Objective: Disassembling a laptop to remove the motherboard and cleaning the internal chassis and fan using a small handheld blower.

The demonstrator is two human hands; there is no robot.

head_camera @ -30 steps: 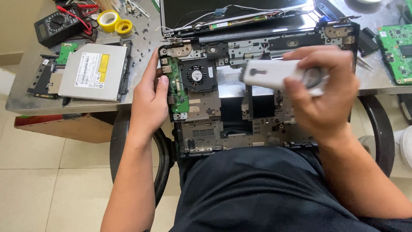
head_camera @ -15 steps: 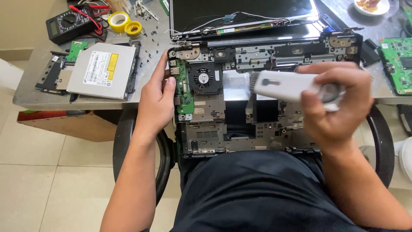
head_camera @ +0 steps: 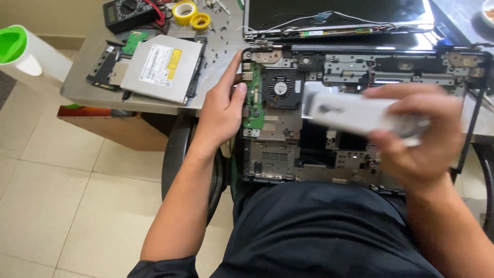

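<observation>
The left hand [head_camera: 222, 110] rests spread against the left edge of the opened laptop base [head_camera: 319, 128], overhanging the table's front edge. The right hand [head_camera: 422, 139] clasps a blurred white device [head_camera: 350, 114] above it.

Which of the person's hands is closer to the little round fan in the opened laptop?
Left. The left hand rests at the laptop's edge just beside the fan; the right hand holds a white device farther off.
</observation>
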